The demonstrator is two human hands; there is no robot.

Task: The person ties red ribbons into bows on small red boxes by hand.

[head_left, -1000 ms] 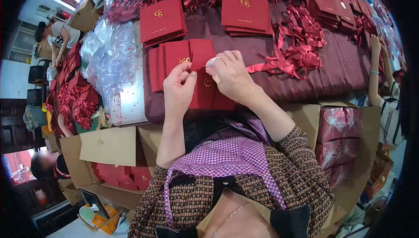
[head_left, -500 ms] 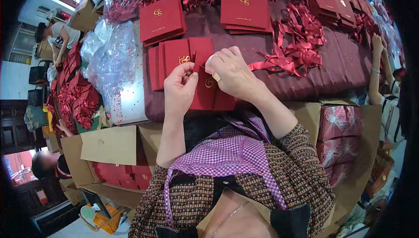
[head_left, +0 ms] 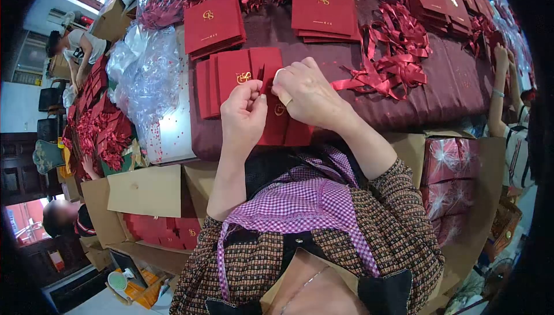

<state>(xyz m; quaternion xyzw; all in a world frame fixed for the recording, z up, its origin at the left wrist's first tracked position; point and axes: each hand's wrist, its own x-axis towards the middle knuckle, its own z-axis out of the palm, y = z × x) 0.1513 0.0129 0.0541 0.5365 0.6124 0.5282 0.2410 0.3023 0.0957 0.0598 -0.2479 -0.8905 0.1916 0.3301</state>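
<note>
My left hand [head_left: 243, 110] is closed, its thumb and fingers pinching a dark red ribbon end [head_left: 262, 78] that sticks up. Close beside it, my right hand [head_left: 309, 92] has its fingers curled, with a white band on one finger; what it grips is hidden. Beneath both hands lie overlapping red bags [head_left: 234, 66] with gold lettering. One red bag [head_left: 283, 127] extends below the hands toward my body. Further back are two stacks of red bags, one on the left [head_left: 213, 23] and one in the middle [head_left: 323, 12].
Loose red ribbons [head_left: 392, 55] lie on the dark red cloth [head_left: 456, 84]. Clear plastic [head_left: 150, 66] is at left. Open cartons hold red bags [head_left: 158, 231] and wrapped red packs [head_left: 447, 185]. People are at the left [head_left: 83, 46] and right [head_left: 516, 142].
My left hand has shifted slightly right and the ribbon end stands more upright. My right hand has turned a little. The right-hand person's hands now hold something dark red.
</note>
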